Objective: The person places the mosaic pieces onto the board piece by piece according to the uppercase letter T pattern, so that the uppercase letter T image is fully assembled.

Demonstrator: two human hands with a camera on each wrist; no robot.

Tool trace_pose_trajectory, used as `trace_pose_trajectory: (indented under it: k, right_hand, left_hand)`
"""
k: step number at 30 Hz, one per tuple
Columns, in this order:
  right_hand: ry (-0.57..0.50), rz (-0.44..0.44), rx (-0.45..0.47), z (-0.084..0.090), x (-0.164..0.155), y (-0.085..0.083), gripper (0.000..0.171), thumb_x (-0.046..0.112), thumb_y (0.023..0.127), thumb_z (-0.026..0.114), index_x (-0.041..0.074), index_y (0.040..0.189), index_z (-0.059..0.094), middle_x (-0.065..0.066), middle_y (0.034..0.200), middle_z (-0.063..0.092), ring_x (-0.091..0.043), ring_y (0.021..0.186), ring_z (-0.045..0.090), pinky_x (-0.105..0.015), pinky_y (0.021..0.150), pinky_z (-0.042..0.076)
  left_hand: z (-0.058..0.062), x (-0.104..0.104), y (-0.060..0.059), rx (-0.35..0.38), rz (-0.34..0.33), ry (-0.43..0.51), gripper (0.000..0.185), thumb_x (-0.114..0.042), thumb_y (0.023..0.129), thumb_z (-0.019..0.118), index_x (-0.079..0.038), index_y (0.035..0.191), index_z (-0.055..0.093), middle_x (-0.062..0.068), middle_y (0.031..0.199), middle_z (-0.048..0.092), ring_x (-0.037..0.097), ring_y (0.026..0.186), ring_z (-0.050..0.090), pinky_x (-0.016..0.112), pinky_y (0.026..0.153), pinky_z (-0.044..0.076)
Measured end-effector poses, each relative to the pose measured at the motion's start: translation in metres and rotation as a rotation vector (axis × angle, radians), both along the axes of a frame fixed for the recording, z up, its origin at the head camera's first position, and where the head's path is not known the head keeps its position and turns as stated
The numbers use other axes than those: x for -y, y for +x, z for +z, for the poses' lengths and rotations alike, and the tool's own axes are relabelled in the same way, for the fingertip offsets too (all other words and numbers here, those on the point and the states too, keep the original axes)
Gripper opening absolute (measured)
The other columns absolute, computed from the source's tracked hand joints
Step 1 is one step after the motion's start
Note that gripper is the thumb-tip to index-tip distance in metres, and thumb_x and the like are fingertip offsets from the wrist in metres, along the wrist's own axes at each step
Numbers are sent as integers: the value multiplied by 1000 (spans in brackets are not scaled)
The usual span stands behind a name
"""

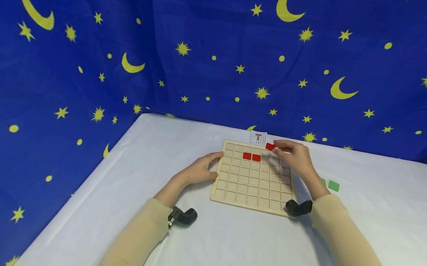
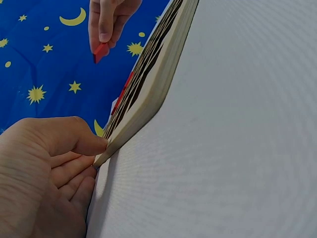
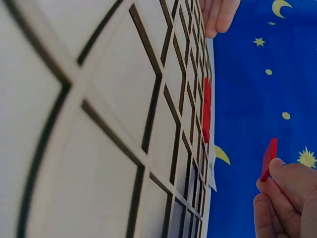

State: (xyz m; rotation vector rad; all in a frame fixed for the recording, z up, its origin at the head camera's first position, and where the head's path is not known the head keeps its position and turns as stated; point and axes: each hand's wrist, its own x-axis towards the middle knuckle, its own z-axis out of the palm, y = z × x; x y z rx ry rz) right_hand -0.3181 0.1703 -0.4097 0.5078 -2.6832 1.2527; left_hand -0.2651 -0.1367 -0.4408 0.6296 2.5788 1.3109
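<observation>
My right hand (image 1: 296,157) pinches a small red square tile (image 1: 270,146) between thumb and fingers, above the far edge of a wooden grid board (image 1: 245,206). In the right wrist view that tile (image 3: 270,157) is tilted, seen nearly edge-on and apart from the board. Two red tiles (image 1: 252,157) lie side by side in cells of the board's second row from the far side. At the board's left edge rests my left hand (image 1: 200,169). Thumb and fingertips touch the wooden rim (image 2: 148,101) in the left wrist view, the fingers relaxed.
A small printed card (image 1: 258,137) with a coloured grid pattern lies just behind the board. Right of the board is a green tile (image 1: 333,185), with another partly hidden by the right wrist. White cloth (image 1: 252,257) covers the table; a blue star-patterned curtain (image 1: 232,23) hangs behind.
</observation>
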Motion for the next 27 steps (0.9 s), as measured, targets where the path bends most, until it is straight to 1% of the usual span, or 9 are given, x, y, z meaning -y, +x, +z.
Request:
trace_pose_trajectory:
  k: [5,11,16,18,22,27]
  right_hand:
    - [2,-12,5,-3,1,-1,33,13,89,65,-3,117,64,-18,114,64,-31,100,63,-45,85,52]
    - [10,4,30,-16,-1,0,31,12,89,65,-3,115,65,-18,111,66,-31,97,64,-43,83,52]
    - [12,18,68,-22,-1,3,29,13,88,66,-1,114,66,-17,111,66,-30,96,64,-43,83,52]
    - [18,18,83,-24,-2,4,30,14,88,66,0,114,67,-17,111,66,-30,97,63,-44,84,52]
    - [49,16,79,-31,-4,3,32,16,88,67,1,116,66,-16,115,64,-30,102,62,-45,88,50]
    - [67,30,55,-32,-4,3,33,15,87,67,1,117,66,-16,118,63,-31,107,59,-47,91,47]
  left_hand:
    - [1,0,-2,-23,-2,2,75,3,78,60,4,146,27,17,149,30,26,138,26,31,112,21]
    - [0,0,-1,6,0,-2,76,3,78,61,3,146,27,16,150,29,26,137,28,30,112,23]
    - [-2,0,-2,15,7,8,76,3,78,61,2,146,27,16,150,29,26,137,28,30,111,24]
    - [-3,0,-2,15,7,14,76,3,78,61,2,146,27,16,150,29,26,137,28,29,111,24]
    - [-4,0,-2,15,1,15,76,3,79,61,2,146,27,15,150,29,25,137,28,29,111,23]
    - [-2,0,-1,3,3,-1,76,3,79,61,2,146,27,15,150,30,25,137,28,28,111,24]
